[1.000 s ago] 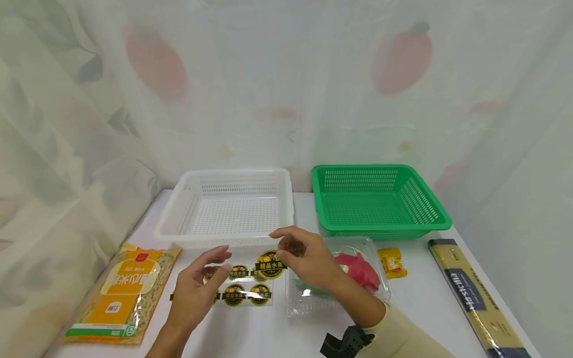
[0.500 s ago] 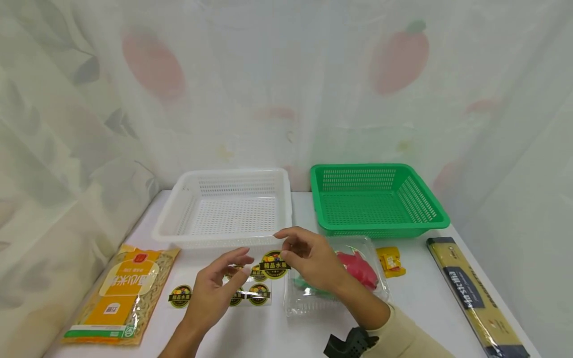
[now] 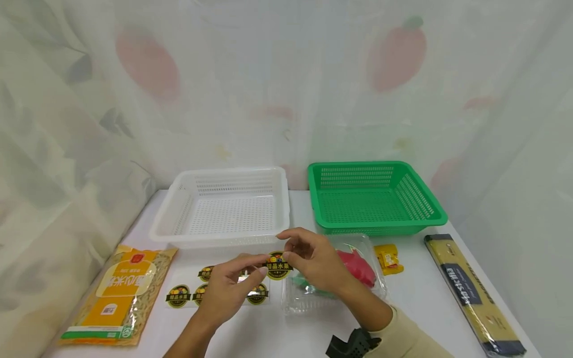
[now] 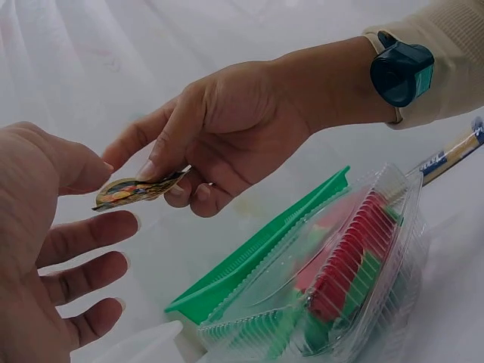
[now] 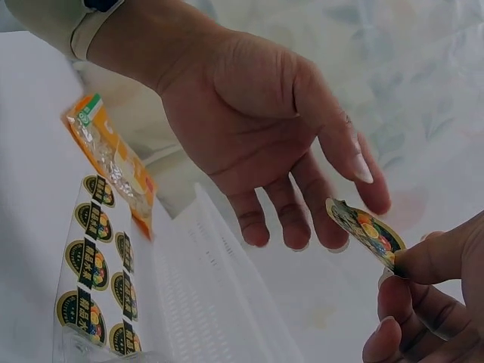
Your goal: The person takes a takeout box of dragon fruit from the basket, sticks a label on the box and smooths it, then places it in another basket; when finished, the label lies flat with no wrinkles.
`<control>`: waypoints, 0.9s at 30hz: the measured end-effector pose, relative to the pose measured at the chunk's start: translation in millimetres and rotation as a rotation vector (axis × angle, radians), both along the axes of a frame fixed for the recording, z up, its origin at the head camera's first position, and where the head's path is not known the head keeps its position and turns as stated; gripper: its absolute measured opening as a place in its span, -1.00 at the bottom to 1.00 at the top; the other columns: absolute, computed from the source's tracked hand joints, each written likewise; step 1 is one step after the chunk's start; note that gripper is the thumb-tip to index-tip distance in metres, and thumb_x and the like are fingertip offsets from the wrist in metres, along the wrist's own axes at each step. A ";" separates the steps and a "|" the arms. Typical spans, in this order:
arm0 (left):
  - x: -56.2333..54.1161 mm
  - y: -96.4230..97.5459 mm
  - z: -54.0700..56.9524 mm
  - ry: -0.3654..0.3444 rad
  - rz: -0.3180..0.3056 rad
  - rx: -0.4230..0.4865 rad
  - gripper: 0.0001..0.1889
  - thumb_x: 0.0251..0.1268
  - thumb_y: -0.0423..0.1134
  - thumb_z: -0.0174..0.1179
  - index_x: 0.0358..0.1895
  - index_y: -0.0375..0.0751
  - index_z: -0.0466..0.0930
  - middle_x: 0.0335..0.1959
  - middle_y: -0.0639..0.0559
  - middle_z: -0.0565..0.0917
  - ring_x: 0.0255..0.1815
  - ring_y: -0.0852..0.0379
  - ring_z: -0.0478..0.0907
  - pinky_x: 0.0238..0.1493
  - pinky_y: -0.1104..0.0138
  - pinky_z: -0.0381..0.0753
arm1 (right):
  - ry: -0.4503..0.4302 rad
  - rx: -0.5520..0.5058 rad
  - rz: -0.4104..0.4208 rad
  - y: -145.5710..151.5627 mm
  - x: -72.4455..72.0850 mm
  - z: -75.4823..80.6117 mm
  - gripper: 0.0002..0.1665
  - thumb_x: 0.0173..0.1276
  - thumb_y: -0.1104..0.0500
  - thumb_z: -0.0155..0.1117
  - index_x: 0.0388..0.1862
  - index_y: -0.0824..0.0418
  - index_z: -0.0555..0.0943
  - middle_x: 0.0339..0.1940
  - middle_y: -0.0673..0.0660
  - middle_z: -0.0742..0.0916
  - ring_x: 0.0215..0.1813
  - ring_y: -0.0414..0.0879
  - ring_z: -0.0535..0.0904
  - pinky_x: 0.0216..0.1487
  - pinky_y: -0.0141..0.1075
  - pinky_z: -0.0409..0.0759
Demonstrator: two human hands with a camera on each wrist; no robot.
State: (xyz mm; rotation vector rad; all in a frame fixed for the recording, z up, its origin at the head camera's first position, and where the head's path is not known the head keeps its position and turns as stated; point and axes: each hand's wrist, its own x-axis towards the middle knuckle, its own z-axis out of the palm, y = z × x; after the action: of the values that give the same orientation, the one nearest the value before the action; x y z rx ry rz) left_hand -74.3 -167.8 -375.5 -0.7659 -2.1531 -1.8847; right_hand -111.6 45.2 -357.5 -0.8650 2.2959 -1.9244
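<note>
My right hand [image 3: 315, 258] pinches a round black-and-gold fruit sticker [image 3: 278, 266] by its right edge, between thumb and index finger. The left hand [image 3: 230, 286] reaches to the sticker's other edge with thumb and index finger apart. In the right wrist view the left hand [image 5: 257, 113] shows relaxed fingers around the near end of the sticker [image 5: 367, 231], and no pinch is visible. Beneath the left hand lies a clear sheet of the same stickers [image 3: 178, 296], partly hidden. Under the right forearm sits a clear plastic clamshell box [image 3: 295, 306] with a dragon fruit [image 3: 358, 268] inside.
Behind the hands stand a white basket [image 3: 163, 226] and a green basket [image 3: 380, 227]. An orange noodle bag [image 3: 118, 296] lies at left. At right are a small yellow packet [image 3: 388, 259] and a long gold pasta packet [image 3: 474, 293].
My left hand has moved right, from over the sticker sheet to the edge of the held sticker. The right hand keeps its pinch and has hardly shifted.
</note>
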 end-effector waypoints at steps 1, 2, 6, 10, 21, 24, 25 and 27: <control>-1.0 1.4 -0.6 0.002 0.002 -0.009 -0.76 0.25 -0.51 0.21 -0.04 -0.30 0.69 -0.22 -0.06 0.69 -0.26 0.01 0.57 -0.23 0.26 0.59 | 0.005 -0.005 0.003 0.7 -0.1 -0.3 -0.66 0.33 0.39 0.24 0.06 0.17 0.60 -0.35 0.09 0.62 -0.41 -0.05 0.54 -0.33 -0.28 0.58; -1.9 2.7 -1.2 0.005 0.002 -0.014 -0.77 0.24 -0.51 0.22 -0.05 -0.30 0.69 -0.25 -0.04 0.69 -0.27 0.02 0.57 -0.22 0.26 0.58 | 0.009 -0.010 0.006 1.4 -0.2 -0.5 -0.66 0.33 0.40 0.24 0.07 0.18 0.60 -0.36 0.10 0.63 -0.41 -0.05 0.54 -0.34 -0.28 0.58; -5.8 8.7 -3.8 0.024 0.004 -0.008 -0.77 0.21 -0.54 0.24 -0.09 -0.31 0.70 -0.32 -0.02 0.68 -0.32 0.06 0.56 -0.22 0.27 0.56 | 0.017 -0.025 0.014 5.7 -0.8 -2.3 -0.66 0.32 0.39 0.24 0.07 0.21 0.59 -0.34 0.14 0.63 -0.38 -0.03 0.56 -0.32 -0.28 0.58; -8.0 14.1 -4.9 0.001 0.011 0.038 -0.80 0.20 -0.54 0.25 -0.11 -0.34 0.70 -0.31 -0.08 0.70 -0.31 0.08 0.57 -0.24 0.28 0.58 | 0.010 -0.031 -0.005 13.3 -0.5 -6.2 -0.67 0.32 0.37 0.25 0.06 0.23 0.60 -0.28 0.20 0.64 -0.29 0.00 0.62 -0.23 -0.25 0.61; -13.0 29.3 -10.6 -0.099 0.040 0.090 -0.80 0.20 -0.47 0.30 -0.11 -0.36 0.70 -0.22 -0.13 0.71 -0.28 0.05 0.60 -0.27 0.30 0.58 | -0.029 -0.052 -0.016 28.4 4.6 -9.5 -0.80 0.30 0.35 0.31 -0.09 0.29 0.68 -0.20 0.13 0.73 -0.38 0.03 0.62 -0.48 -0.36 0.56; -15.6 33.3 -12.9 -0.107 0.022 0.097 -0.80 0.20 -0.47 0.30 -0.11 -0.37 0.70 -0.21 -0.13 0.71 -0.28 0.03 0.60 -0.27 0.28 0.59 | -0.070 -0.021 -0.041 31.4 5.8 -10.0 -0.80 0.31 0.33 0.31 -0.08 0.27 0.68 -0.23 0.13 0.73 -0.46 -0.07 0.58 -0.67 -0.38 0.45; -16.5 34.7 -13.5 -0.111 0.017 0.096 -0.81 0.20 -0.46 0.30 -0.11 -0.37 0.70 -0.21 -0.13 0.71 -0.27 0.03 0.60 -0.26 0.28 0.60 | -0.081 -0.011 -0.052 32.5 6.2 -10.3 -0.79 0.31 0.33 0.31 -0.08 0.26 0.68 -0.23 0.14 0.73 -0.48 -0.08 0.56 -0.71 -0.39 0.41; -18.3 37.6 -14.5 -0.117 0.012 0.094 -0.81 0.21 -0.45 0.29 -0.10 -0.36 0.70 -0.20 -0.11 0.71 -0.27 0.02 0.60 -0.27 0.28 0.60 | -0.090 0.012 -0.080 34.4 6.1 -11.7 -0.80 0.31 0.31 0.31 -0.08 0.25 0.69 -0.23 0.12 0.73 -0.47 -0.09 0.57 -0.70 -0.37 0.43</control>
State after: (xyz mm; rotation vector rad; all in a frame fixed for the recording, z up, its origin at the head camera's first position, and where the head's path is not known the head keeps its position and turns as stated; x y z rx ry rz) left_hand -92.6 -130.2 -390.0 -0.6390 -2.1118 -2.0558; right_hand -105.5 79.5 -369.2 -0.6809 2.3216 -1.9348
